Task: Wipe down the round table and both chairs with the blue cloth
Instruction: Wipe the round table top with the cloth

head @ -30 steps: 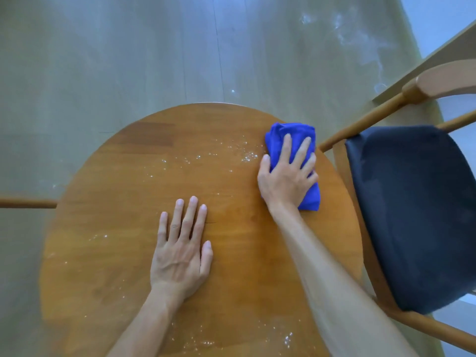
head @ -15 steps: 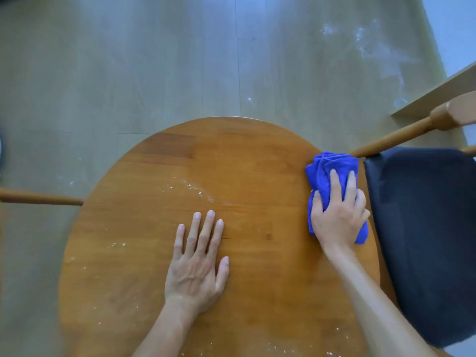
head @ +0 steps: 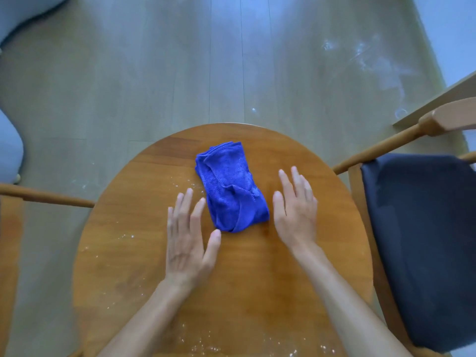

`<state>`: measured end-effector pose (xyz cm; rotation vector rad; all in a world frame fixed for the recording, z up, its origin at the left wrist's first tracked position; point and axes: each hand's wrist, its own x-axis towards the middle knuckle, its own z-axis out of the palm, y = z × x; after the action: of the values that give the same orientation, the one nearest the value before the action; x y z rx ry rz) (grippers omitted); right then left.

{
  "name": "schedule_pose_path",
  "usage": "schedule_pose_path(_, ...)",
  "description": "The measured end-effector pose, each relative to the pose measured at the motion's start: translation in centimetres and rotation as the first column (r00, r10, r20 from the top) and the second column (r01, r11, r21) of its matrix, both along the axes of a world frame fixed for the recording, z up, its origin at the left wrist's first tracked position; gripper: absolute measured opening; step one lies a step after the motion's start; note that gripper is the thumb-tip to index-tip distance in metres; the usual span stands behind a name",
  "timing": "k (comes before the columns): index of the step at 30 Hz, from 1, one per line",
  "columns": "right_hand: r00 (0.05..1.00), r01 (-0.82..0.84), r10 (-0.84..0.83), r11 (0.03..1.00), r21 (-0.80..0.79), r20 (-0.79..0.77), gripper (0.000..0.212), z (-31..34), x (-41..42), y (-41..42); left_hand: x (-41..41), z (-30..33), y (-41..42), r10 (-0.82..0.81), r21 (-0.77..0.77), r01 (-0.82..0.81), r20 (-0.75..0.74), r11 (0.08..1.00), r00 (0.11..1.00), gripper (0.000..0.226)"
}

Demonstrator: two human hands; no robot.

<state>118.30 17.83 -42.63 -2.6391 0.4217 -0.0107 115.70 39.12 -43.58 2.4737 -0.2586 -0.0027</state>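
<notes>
The folded blue cloth [head: 230, 186] lies free on the round wooden table [head: 296, 266], near its far middle. My left hand [head: 189, 240] is flat with straight fingers just left of the cloth, its thumb tip at the cloth's near corner. My right hand [head: 296, 210] hovers or rests just right of the cloth, fingers straight, not holding it. White crumbs speckle the table's left part and near edge. A wooden chair with a dark seat [head: 422, 243] stands at the right. A second chair's wooden rail [head: 46, 195] pokes in at the left.
Pale wood floor [head: 154, 73] lies beyond the table, with white dusty smears at the upper right. A grey rounded object [head: 10, 150] sits at the left edge. A light wooden board [head: 438, 99] crosses the upper right corner.
My right hand slid the cloth from the table's right edge to the far middle and let go of it. My left hand lifted and shifted toward the cloth. The view shifted too.
</notes>
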Motion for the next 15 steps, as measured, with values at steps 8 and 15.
schedule_pose_path(8, 0.997, -0.064, 0.046, 0.941, -0.331, -0.06, 0.054, -5.0, -4.0, -2.6, 9.9, -0.1, -10.4, 0.084, 0.545, 0.018, -0.162, 0.838, 0.983, 0.077)
schedule_pose_path(15, 0.998, -0.055, 0.044, 0.946, -0.32, -0.041, 0.055, -5.0, -4.0, -2.8, 10.1, -0.8, -5.4, -0.069, 0.546, 0.13, -0.132, 0.828, 0.989, 0.069)
